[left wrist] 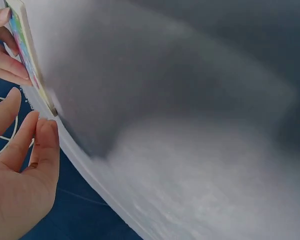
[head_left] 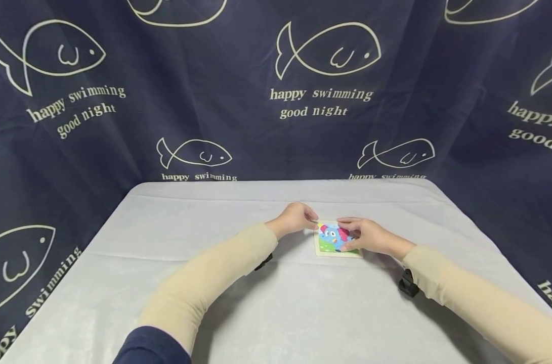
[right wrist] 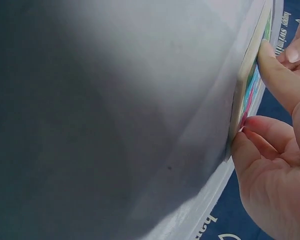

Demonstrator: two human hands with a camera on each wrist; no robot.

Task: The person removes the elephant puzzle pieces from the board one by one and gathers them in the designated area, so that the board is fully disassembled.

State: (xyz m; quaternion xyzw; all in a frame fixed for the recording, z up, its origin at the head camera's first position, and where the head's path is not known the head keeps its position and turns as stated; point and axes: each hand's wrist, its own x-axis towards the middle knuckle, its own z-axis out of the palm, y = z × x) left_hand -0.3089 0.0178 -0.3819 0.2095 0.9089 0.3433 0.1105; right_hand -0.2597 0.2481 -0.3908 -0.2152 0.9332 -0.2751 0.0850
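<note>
A small square wooden jigsaw puzzle (head_left: 326,246) lies on the table in the head view, its pale frame around a blue elephant with pink ears on green. At its upper left corner is my left hand (head_left: 297,218), fingertips right at the rim; in the left wrist view the thumb of this hand (left wrist: 25,170) stands apart from the fingers. My right hand (head_left: 371,236) spans the right part of the picture. Its thumb rests low on the picture and its fingers touch near the upper edge, as the right wrist view shows of this hand (right wrist: 275,165). The hand covers the puzzle's right side.
A light grey cloth covers the table (head_left: 303,313). Behind it hangs a dark blue curtain (head_left: 239,101) printed with white fish outlines and lettering. A black wrist device (head_left: 408,284) sits under the right sleeve (head_left: 476,303).
</note>
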